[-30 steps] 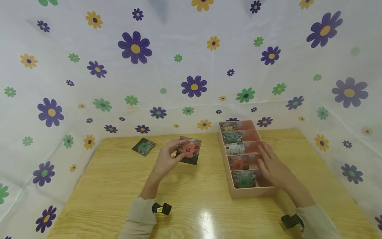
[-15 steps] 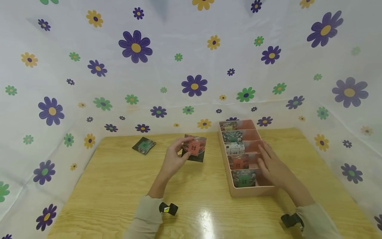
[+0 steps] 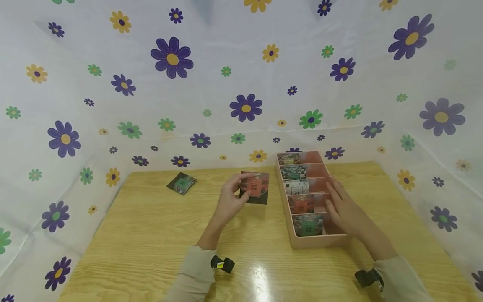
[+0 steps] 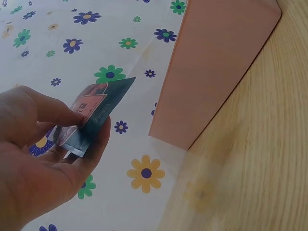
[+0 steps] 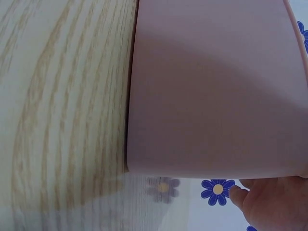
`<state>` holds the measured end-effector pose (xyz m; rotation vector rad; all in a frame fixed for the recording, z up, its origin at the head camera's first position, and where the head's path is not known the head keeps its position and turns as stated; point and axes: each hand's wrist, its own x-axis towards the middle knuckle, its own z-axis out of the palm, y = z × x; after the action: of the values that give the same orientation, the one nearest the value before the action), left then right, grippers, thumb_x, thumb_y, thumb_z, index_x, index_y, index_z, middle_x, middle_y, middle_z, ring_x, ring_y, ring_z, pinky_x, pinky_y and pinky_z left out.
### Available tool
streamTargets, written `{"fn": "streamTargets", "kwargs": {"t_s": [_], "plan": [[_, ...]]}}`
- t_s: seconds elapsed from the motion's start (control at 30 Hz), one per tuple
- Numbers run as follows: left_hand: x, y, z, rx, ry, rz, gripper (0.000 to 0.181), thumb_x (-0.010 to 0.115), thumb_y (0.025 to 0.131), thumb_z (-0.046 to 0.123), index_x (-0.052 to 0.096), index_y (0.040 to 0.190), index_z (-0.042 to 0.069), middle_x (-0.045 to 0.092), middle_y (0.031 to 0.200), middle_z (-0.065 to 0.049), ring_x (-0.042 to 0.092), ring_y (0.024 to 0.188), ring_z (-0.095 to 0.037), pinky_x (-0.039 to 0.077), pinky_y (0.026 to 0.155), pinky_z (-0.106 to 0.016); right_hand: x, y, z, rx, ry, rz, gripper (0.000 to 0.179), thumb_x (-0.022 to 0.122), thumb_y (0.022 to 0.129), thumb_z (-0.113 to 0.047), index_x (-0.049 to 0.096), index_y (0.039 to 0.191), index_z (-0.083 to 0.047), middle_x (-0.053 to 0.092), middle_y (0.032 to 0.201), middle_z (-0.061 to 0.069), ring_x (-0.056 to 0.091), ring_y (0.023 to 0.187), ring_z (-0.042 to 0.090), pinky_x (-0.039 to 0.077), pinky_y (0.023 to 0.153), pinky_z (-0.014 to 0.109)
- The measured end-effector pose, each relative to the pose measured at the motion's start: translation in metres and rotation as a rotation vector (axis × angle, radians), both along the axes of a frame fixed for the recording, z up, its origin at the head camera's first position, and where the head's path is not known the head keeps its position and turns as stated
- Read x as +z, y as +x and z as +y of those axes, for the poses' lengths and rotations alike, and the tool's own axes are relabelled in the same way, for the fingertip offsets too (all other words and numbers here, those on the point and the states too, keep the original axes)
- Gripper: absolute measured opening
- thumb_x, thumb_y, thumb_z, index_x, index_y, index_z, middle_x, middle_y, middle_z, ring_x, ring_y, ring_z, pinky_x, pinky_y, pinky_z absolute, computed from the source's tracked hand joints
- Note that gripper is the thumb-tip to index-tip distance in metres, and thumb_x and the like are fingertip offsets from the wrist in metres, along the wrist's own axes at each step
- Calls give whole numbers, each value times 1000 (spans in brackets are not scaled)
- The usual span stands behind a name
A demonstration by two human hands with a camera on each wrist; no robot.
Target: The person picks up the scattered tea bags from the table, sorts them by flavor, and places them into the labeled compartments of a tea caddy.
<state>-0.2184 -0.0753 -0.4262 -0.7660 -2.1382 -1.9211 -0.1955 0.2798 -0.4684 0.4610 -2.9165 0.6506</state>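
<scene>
My left hand (image 3: 231, 202) pinches a dark square tea sachet (image 3: 262, 193) with a red label, raised above the table. In the left wrist view, the thumb lies across the label of the sachet (image 4: 98, 113), with fingers behind it. To its right stands a pink divided box (image 3: 320, 242), apart from the sachet. Several compartments hold sachets, among them a red-labelled sachet (image 3: 302, 204) and a green-labelled sachet (image 3: 308, 226) at the near end. My right hand (image 3: 349, 214) rests on the box's right rim, fingers extended. The right wrist view shows mostly the box wall (image 5: 216, 96), partly hiding that hand.
A green-labelled dark sachet (image 3: 183, 183) lies at the back left of the wooden table (image 3: 151, 239). White flowered cloth (image 3: 211, 92) hangs behind and at both sides. The box's far end stands close to that cloth.
My left hand has carried the red-labelled sachet rightward, closer to the box. My right hand has stayed on the box rim.
</scene>
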Motion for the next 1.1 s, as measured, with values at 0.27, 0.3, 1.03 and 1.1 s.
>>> {"fn": "streamTargets", "kwargs": {"t_s": [0.27, 0.3, 1.03, 1.1], "plan": [[-22, -13, 14, -28, 28, -30, 40, 63, 91, -20, 60, 130, -12, 55, 121, -34, 57, 90, -35, 48, 60, -20, 3, 0, 0, 4, 0, 2, 62, 45, 108, -22, 26, 155, 14, 14, 166, 30, 18, 149, 53, 26, 115, 65], [-22, -13, 17, -36, 36, -28, 40, 64, 91, -18, 61, 130, -11, 55, 122, -32, 58, 91, -36, 50, 61, -21, 3, 1, 1, 3, 1, 3, 62, 45, 108, -22, 26, 155, 14, 14, 166, 30, 18, 149, 53, 27, 115, 65], [-18, -14, 64, -114, 61, -30, 41, 67, 92, -14, 66, 130, 0, 60, 128, -17, 65, 101, -27, 60, 73, -28, 3, 2, -1, 0, -7, -24, 63, 45, 108, -21, 23, 156, 12, 11, 166, 29, 14, 152, 50, 24, 117, 64], [-17, -14, 70, -107, 57, -24, 40, 66, 92, -15, 66, 129, 0, 60, 128, -17, 64, 100, -27, 60, 74, -28, 3, 2, -1, 1, -5, -11, 62, 45, 107, -21, 25, 156, 13, 12, 166, 30, 16, 151, 50, 24, 117, 63]]}}
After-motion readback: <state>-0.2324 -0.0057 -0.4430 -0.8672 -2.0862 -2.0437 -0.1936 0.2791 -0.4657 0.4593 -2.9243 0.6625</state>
